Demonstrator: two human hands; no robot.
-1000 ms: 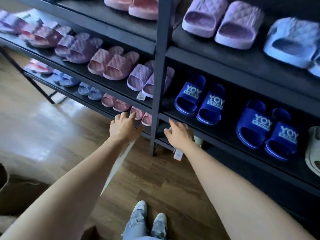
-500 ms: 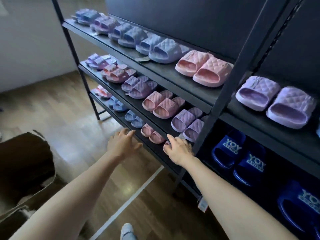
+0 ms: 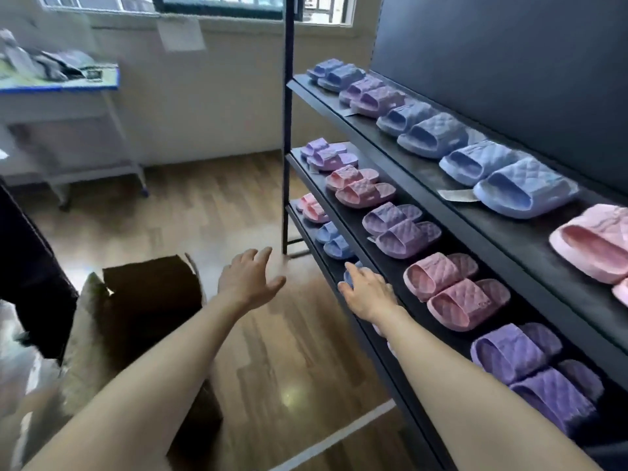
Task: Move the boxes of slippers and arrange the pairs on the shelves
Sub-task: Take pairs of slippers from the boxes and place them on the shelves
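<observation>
**Both arms out, both hands loose**

Your left forearm comes up from the bottom-left corner, bare, angled toward the middle of the view. At its end your left hand hangs in the air with its back to the camera. Its fingers are straight and fanned apart, and the thumb is thrown out to the right. Your right forearm comes in from the bottom-right corner, bare too, slanting up and left. Your right hand sits a touch lower than the left and near it, palm down. Its fingers point forward and left, lying close together, only gently bent. The two hands are apart, not touching.
</observation>
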